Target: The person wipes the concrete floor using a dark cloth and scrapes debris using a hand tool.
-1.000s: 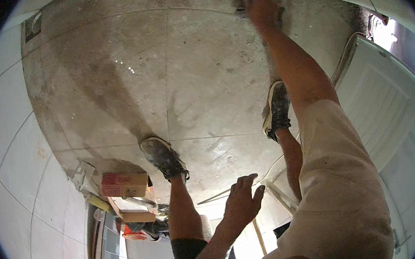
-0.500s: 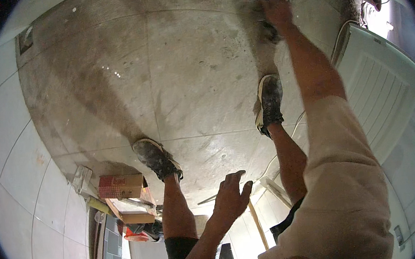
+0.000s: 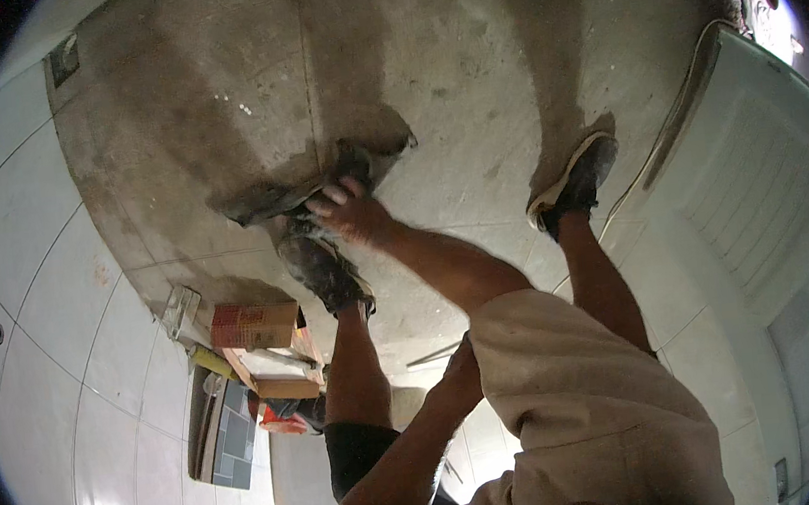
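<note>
A dark, crumpled rag [image 3: 268, 203] lies spread on the dusty tiled floor [image 3: 466, 81], just ahead of my left shoe [image 3: 316, 266]. My right hand [image 3: 354, 216] is closed on its near edge, with the fingertips partly hidden in the folds. The arm reaches across my body to the left. Lower down, my left hand [image 3: 460, 376] hangs above the floor between my legs. The right sleeve covers part of its fingers, and nothing shows in it.
To the left, an open cardboard box [image 3: 254, 325] stands near the white tiled wall [image 3: 47, 277], with a yellow roller-shaped thing [image 3: 212, 361] beside it. My right shoe [image 3: 576, 182] is planted on the floor. A pale ribbed panel [image 3: 746, 161] with a cable [image 3: 670, 125] along it stands at right.
My right hand has swept the rag from the far right to the floor by my left shoe. My left hand has shifted slightly right and down, partly behind the sleeve.
</note>
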Demonstrator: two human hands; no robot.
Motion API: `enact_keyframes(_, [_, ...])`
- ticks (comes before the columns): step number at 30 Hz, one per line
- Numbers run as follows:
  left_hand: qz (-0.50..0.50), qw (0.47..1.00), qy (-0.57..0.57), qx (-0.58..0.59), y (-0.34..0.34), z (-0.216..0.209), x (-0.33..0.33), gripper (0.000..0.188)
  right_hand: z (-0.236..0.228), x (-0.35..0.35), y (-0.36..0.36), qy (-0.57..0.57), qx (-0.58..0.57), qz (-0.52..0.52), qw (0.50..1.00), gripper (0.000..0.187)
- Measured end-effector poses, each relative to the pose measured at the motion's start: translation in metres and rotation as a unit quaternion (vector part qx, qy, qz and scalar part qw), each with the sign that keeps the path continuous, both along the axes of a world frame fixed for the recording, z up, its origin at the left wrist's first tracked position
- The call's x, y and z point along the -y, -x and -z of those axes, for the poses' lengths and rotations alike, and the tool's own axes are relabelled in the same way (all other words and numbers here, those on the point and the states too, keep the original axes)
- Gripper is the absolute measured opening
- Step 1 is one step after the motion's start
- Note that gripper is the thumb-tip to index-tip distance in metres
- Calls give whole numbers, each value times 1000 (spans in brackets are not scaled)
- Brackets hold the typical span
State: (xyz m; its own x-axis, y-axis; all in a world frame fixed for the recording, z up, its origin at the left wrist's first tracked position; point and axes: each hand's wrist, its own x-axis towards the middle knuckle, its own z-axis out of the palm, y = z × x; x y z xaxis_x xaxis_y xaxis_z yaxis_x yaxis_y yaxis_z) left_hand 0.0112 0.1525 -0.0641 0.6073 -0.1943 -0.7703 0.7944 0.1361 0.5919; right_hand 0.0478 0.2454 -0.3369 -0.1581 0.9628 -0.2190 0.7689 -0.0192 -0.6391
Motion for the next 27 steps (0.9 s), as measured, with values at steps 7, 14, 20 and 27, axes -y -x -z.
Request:
enact_keyframes(7, [-20, 995, -18, -99, -18, -10, -26, 52, 19, -6, -337, -11, 322, 264, 909, 42])
enact_keyframes(14, [-53, 995, -63, -65, -30, -9, -19, 44, -35, 23, -357, -132, 274, 248, 920, 43])
enact_keyframes(20, [-32, 995, -74, -56, -45, -7, -16, 43, 1, 62, -160, 65, 118, -90, 987, 48])
enact_keyframes(27, [4, 994, -89, -65, -44, -12, -32, 45, -32, -6, -434, 41, 275, 322, 905, 41])
